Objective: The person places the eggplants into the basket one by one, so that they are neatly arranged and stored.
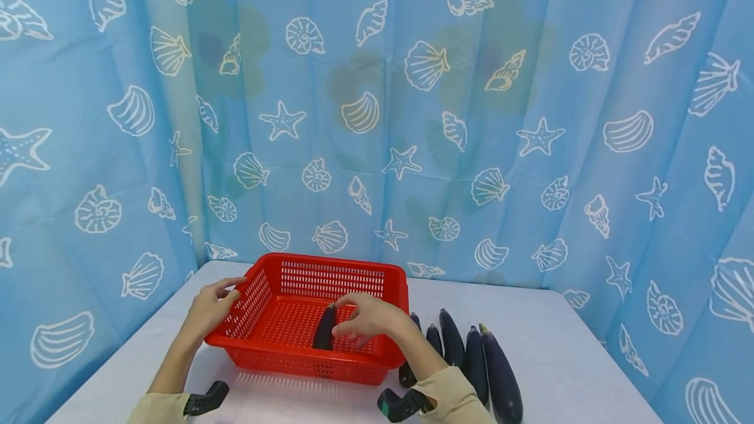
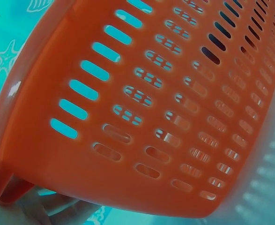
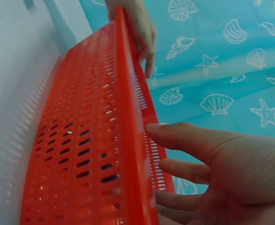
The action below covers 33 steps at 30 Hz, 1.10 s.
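A red perforated plastic basket (image 1: 277, 362) is being held at its left rim by the left hand (image 1: 210, 309), which is grasping the edge; in the right wrist view the fingers of that hand are being seen hanging over on the inner side. Inside the basket, a dark purple eggplant (image 1: 324, 332) is being borne by the slotted floor, lying near the front wall with its narrower end pointing away from the person. The right hand (image 1: 371, 316) is being held over the basket just beside that eggplant, its thumb and fingers spread apart and released; whether the eggplant is being touched by the thumb or fingertips cannot be told. Through the slots of the near wall, dark patches are being shown in the right wrist view.

To the right of the basket, several more eggplants (image 1: 502, 378) are being supported side by side on a white-covered table (image 1: 565, 358), some of them being partly hidden by the right forearm. On both arms beige sleeves (image 1: 453, 398) are being worn, with a black device (image 1: 207, 400) at each wrist. The background is being filled by a blue curtain (image 1: 377, 149) printed with white seashells and starfish.
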Tool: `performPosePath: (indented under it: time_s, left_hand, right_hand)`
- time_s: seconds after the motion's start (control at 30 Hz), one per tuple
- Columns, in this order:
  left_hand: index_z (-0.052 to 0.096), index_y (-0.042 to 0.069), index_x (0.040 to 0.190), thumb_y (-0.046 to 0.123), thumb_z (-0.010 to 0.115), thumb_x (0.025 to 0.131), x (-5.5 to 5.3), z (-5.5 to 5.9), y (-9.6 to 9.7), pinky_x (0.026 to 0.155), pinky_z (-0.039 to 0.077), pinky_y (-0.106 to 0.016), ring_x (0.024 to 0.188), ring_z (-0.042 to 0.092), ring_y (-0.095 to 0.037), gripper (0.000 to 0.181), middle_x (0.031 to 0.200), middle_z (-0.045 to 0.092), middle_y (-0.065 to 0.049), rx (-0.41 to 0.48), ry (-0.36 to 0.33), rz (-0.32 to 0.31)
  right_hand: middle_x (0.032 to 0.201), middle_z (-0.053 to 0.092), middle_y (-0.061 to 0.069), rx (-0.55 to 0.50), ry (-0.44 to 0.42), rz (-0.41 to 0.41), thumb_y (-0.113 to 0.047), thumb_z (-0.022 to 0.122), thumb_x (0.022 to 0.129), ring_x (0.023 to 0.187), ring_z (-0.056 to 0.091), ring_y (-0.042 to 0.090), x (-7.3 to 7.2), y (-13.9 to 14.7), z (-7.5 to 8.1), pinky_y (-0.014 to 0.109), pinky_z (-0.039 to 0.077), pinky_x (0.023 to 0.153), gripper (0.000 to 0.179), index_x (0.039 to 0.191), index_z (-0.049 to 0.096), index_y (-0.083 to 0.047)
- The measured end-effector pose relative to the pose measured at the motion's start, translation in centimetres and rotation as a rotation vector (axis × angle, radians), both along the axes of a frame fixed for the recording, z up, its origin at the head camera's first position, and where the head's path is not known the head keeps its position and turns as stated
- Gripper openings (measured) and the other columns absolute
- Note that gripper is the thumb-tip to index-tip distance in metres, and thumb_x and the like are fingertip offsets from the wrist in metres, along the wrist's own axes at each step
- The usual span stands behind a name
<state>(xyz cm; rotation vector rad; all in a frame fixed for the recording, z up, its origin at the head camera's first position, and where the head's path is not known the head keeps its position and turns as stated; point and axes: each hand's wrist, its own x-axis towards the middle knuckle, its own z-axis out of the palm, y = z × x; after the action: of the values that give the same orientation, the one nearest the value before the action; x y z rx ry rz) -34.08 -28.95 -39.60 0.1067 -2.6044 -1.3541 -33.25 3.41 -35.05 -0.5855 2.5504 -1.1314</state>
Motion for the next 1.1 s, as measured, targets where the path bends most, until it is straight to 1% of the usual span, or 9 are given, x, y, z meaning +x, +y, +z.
performPosePath:
  time_s: [0.2, 0.3, 0.47, 0.67, 0.73, 0.9, 1.0, 1.1]
  left_hand:
    - [0.046, 0.004, 0.144, 0.019, 0.049, 0.099, 0.1, 0.0, 0.0, 0.070, 0.063, -0.041, 0.100, 0.066, -0.040, 0.048, 0.134, 0.052, -0.034, 0.002, 0.000, -0.001]
    - [0.046, 0.005, 0.144, 0.018, 0.049, 0.098, 0.1, -0.1, -0.1, 0.070, 0.063, -0.041, 0.100, 0.066, -0.039, 0.048, 0.134, 0.052, -0.034, 0.000, 0.004, -0.001]
    - [0.046, 0.004, 0.144, 0.019, 0.049, 0.098, 0.1, -0.1, -0.1, 0.070, 0.063, -0.040, 0.098, 0.067, -0.037, 0.048, 0.133, 0.052, -0.034, 0.003, 0.009, -0.004]
    - [0.046, 0.005, 0.145, 0.019, 0.049, 0.098, 0.1, -0.1, -0.1, 0.069, 0.063, -0.040, 0.101, 0.067, -0.039, 0.049, 0.134, 0.052, -0.034, 0.009, 0.004, -0.004]
    - [0.046, 0.005, 0.145, 0.019, 0.049, 0.098, 0.1, -0.1, -0.1, 0.069, 0.063, -0.040, 0.101, 0.066, -0.040, 0.049, 0.135, 0.051, -0.034, 0.009, 0.003, -0.004]
    - [0.046, 0.005, 0.145, 0.019, 0.049, 0.098, 0.0, -0.2, -0.2, 0.069, 0.063, -0.040, 0.099, 0.067, -0.038, 0.048, 0.134, 0.052, -0.034, 0.005, 0.007, -0.005]
    - [0.046, 0.005, 0.145, 0.019, 0.049, 0.099, 0.0, -0.2, -0.2, 0.070, 0.063, -0.040, 0.100, 0.067, -0.038, 0.048, 0.134, 0.052, -0.034, 0.006, 0.008, -0.006]
    - [0.046, 0.005, 0.145, 0.020, 0.049, 0.099, 0.0, -0.1, -0.2, 0.070, 0.063, -0.039, 0.101, 0.067, -0.038, 0.048, 0.134, 0.053, -0.034, 0.013, 0.003, -0.007]
  right_hand:
    - [0.103, 0.070, 0.015, -0.021, 0.026, 0.022, -0.018, 0.077, 0.083, 0.080, 0.071, 0.033, 0.0, 1.2, 0.6, 0.039, 0.062, 0.066, 0.050, 0.129, 0.059, -0.009]
    - [0.103, 0.070, 0.014, -0.027, 0.030, 0.027, -0.019, 0.077, 0.084, 0.082, 0.070, 0.034, 0.1, 1.7, 0.9, 0.039, 0.062, 0.066, 0.051, 0.129, 0.059, -0.009]
    - [0.102, 0.070, 0.012, -0.028, 0.053, 0.026, -0.021, 0.078, 0.083, 0.082, 0.071, 0.029, 0.0, 2.7, 1.2, 0.038, 0.062, 0.066, 0.052, 0.130, 0.059, -0.011]
    - [0.102, 0.068, 0.011, -0.036, 0.059, 0.029, -0.024, 0.077, 0.084, 0.085, 0.070, 0.030, 0.0, 4.2, 1.8, 0.035, 0.062, 0.065, 0.056, 0.134, 0.055, -0.010]
    - [0.102, 0.068, 0.012, -0.036, 0.065, 0.029, -0.025, 0.076, 0.084, 0.083, 0.070, 0.027, 0.1, 4.6, 2.0, 0.035, 0.062, 0.065, 0.057, 0.136, 0.054, -0.010]
    - [0.110, 0.067, 0.014, -0.047, 0.078, 0.011, -0.027, 0.076, 0.084, 0.083, 0.070, 0.021, 0.4, 5.6, 2.1, 0.035, 0.062, 0.067, 0.062, 0.139, 0.052, -0.010]
    - [0.115, 0.066, 0.015, -0.058, 0.077, -0.008, -0.028, 0.076, 0.084, 0.086, 0.070, 0.021, 0.5, 6.3, 2.0, 0.035, 0.062, 0.069, 0.064, 0.140, 0.051, -0.011]
    - [0.116, 0.066, 0.015, -0.071, 0.077, -0.026, -0.029, 0.076, 0.084, 0.085, 0.069, 0.018, 0.5, 6.9, 1.9, 0.036, 0.062, 0.069, 0.063, 0.139, 0.051, -0.012]
